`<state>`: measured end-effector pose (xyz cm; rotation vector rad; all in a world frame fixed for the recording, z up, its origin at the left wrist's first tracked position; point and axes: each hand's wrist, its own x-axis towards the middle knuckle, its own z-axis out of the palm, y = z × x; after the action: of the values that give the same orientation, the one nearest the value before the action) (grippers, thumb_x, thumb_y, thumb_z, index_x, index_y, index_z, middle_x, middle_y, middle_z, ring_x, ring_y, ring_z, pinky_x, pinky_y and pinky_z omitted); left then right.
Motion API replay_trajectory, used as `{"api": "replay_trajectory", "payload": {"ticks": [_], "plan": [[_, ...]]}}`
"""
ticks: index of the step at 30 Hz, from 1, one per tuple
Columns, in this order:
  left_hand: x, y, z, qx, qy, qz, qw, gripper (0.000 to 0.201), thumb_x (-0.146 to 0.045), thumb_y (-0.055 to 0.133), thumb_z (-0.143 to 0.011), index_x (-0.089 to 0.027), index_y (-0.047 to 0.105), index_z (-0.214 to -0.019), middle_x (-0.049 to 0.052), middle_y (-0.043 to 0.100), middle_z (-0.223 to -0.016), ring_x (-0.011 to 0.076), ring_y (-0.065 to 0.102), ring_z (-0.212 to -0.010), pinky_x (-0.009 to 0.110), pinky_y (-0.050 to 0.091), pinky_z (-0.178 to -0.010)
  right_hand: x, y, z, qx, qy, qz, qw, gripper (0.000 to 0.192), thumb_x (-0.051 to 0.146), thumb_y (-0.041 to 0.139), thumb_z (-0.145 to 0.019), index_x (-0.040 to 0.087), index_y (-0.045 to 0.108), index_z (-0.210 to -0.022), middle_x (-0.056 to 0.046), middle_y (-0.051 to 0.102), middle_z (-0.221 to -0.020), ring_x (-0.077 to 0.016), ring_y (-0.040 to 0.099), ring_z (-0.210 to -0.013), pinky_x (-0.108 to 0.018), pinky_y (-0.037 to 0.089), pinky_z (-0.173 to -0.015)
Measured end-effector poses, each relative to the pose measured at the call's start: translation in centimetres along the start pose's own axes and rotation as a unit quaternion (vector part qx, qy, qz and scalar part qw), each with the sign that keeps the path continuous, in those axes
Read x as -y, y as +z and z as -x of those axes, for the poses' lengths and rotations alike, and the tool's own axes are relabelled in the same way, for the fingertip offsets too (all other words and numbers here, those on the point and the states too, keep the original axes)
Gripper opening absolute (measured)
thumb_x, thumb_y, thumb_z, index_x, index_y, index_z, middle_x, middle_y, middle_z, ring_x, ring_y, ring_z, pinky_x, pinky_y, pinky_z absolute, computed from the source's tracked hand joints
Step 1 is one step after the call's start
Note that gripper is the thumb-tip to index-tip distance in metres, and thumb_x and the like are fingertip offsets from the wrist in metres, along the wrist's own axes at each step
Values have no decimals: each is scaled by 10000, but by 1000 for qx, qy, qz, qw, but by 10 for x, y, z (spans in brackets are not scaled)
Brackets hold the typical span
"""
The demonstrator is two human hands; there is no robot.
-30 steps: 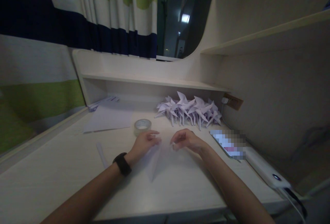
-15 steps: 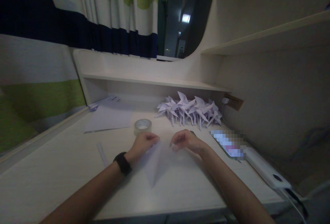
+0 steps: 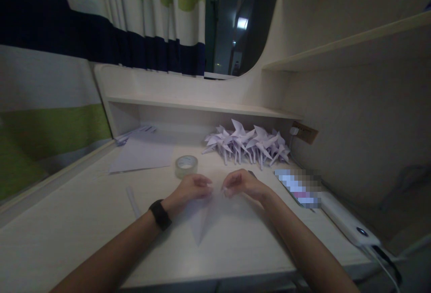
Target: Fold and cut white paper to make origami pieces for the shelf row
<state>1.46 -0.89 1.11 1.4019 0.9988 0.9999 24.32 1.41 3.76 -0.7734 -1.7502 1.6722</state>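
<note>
A pale sheet of paper (image 3: 202,219), folded into a narrow kite shape, lies flat on the desk (image 3: 84,221). Its sharp tip points toward the desk's near edge, its wider end toward the tape roll (image 3: 186,166).

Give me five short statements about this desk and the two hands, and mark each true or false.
1. Both hands rest on a folded paper sheet on the desk. True: the left hand and right hand meet at its far edge.
2. The tape roll lies right of the phone. False: it lies left of the phone, just beyond the left hand.
3. A pile of folded paper figures sits under the low shelf. True.
4. The right wrist wears a black band. False: the black wristband is on the left wrist.
5. The flat paper sheets lie at the desk's near edge. False: they lie far left, beyond the tape roll.
</note>
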Motion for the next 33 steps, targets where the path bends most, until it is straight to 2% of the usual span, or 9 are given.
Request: {"api": "replay_trajectory", "payload": {"ticks": [6,10,16,22,27,33], "plan": [[7,-1,-4,22,-26,81,996,388,-317,813,-631,-114,646,-917,48,674,-737,161,653,-673,302,507,-666,-2,-1,-1,-9,6,0,1000,319,222,866,-522,107,712,-776,-49,711,-680,-146,656,-600,-267,531,-603],[9,0,-5,33,-27,74,996,407,-335,805,-647,-125,648,-959,59,689,-771,166,659,-683,323,526,-689,-3,0,-1,-9,9,8,1000,334,231,870,-509,104,716,-776,-50,711,-687,-147,653,-593,-273,530,-609],[8,0,-4,27,-3,45,999,377,-327,810,-621,-116,664,-898,48,682,-731,167,650,-662,334,536,-684,-4,2,-2,-12,26,19,999,351,241,872,-490,102,720,-774,-48,709,-679,-150,649,-578,-264,516,-584],[3,1,-2,15,3,74,997,386,-300,836,-578,-124,655,-870,50,700,-743,182,670,-698,354,540,-722,-1,1,0,-12,9,14,1000,322,241,866,-499,110,719,-753,-55,715,-712,-157,656,-619,-283,526,-620],[3,2,-1,28,12,62,998,362,-300,829,-595,-111,669,-858,62,711,-733,172,669,-658,338,540,-695,-3,3,-1,-10,22,41,999,335,246,863,-493,109,732,-769,-54,715,-700,-149,642,-602,-266,509,-603],[3,2,-1,45,28,57,997,348,-275,816,-617,-102,683,-889,86,725,-781,202,688,-711,378,544,-741,1,6,0,-5,26,61,998,342,282,854,-510,110,740,-783,-62,718,-713,-148,636,-604,-269,505,-603]]}}
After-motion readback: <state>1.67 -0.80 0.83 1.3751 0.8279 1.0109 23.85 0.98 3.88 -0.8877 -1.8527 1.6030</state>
